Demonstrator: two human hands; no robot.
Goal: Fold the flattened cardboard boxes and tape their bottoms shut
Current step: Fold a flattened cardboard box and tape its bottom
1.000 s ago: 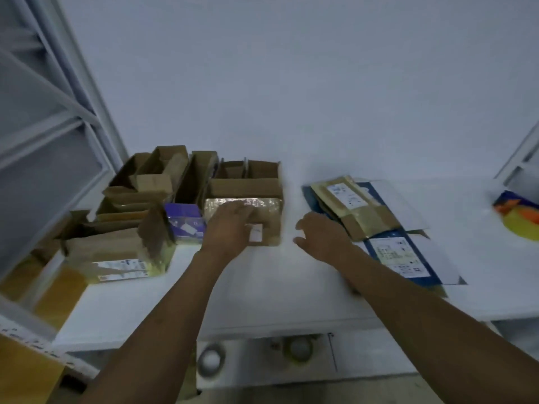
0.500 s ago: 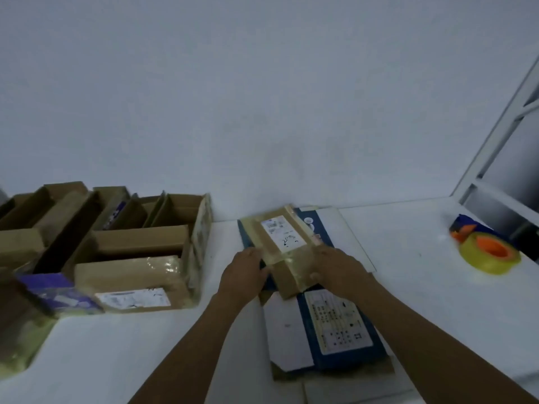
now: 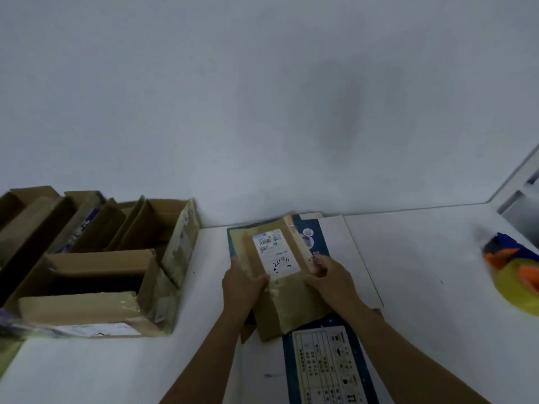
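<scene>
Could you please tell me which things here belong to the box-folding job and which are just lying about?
For the job: flattened brown box, gripped by left hand and right hand; blue flattened box beneath it; yellow tape roll; folded boxes.
Lying about: blurred blue-and-orange item beside the tape.

Folded boxes (image 3: 96,266) left; flattened boxes (image 3: 291,275) centre; tape roll (image 3: 522,284) right.

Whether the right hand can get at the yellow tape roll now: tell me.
Probably, once freed: the right hand grips the flattened brown box, yet nothing stands on the table between it and the tape roll.
</scene>
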